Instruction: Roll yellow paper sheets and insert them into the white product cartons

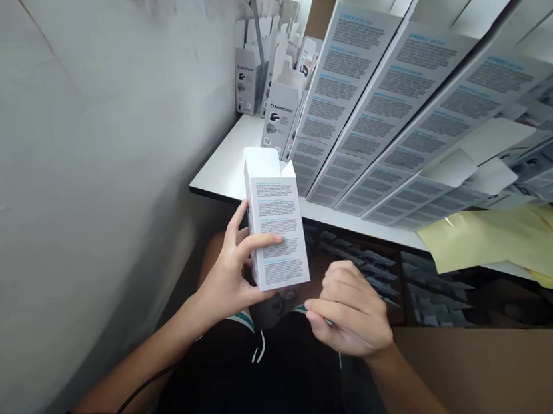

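Observation:
A white carton [284, 260] with blocks of small print stands upright in front of me, its top flaps raised. My left hand [231, 266] grips it from the left, with the index finger laid across the printed face and the thumb at the bottom edge. To the lower right of the carton, apart from it, my right hand [349, 309] has its fingers curled in. Whether anything lies inside those curled fingers is hidden. The inside of the carton cannot be seen.
Rows of similar printed cartons [368, 95] with raised flaps fill the white table [220, 157]. Smaller cartons [278, 116] stand by the wall [73, 158]. A yellow sheet [502, 240] hangs over the table edge at right. Brown cardboard [498, 368] lies at lower right.

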Demonstrator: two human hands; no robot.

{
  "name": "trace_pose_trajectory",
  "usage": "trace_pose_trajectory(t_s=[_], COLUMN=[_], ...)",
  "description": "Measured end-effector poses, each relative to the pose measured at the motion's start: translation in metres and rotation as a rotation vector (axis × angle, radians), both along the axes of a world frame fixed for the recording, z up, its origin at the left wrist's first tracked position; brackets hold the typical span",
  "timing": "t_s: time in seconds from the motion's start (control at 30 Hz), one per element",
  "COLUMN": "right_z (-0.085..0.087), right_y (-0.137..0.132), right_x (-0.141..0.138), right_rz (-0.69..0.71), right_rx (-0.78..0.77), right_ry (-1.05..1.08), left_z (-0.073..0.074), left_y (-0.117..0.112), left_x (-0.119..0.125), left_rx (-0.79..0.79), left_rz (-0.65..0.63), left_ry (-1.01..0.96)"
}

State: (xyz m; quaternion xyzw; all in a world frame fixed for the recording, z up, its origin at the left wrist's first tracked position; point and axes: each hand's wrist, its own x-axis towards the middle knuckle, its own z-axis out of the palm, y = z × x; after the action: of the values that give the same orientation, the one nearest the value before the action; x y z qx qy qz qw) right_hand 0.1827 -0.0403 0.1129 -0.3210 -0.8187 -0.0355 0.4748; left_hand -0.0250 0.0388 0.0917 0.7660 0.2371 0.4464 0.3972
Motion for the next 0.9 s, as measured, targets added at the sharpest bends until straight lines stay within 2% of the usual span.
trace_pose_trajectory(t_s=[0.2,0.47,0.63,0.77,0.9], right_z=[-0.001,-0.015,-0.014,-0.014,-0.021], right_y=[0.007,0.007,0.006,0.008,0.006], right_x=[-0.007,-0.006,-0.005,-0.005,-0.004], right_rz=[-0.096,-0.059,-0.107,-0.148,-0.235], right_rx=[-0.059,-0.043,0.055,0.115,0.093], right_ry=[0.023,0.003,-0.072,-0.106,-0.078], left_z=[0.001,-0.003,-0.003,-0.011,-0.023], left_y=[-0.002,-0.005,-0.009,-0.009,-0.006], left_x=[0.002,0.001,0.003,0.006,0.006], left_rx=[-0.015,-0.067,-0.047,0.035,0.04], left_rz=[-0.019,-0.039,-0.041,0.008,0.008], left_ry=[-0.008,0.009,0.027,0.04,0.055])
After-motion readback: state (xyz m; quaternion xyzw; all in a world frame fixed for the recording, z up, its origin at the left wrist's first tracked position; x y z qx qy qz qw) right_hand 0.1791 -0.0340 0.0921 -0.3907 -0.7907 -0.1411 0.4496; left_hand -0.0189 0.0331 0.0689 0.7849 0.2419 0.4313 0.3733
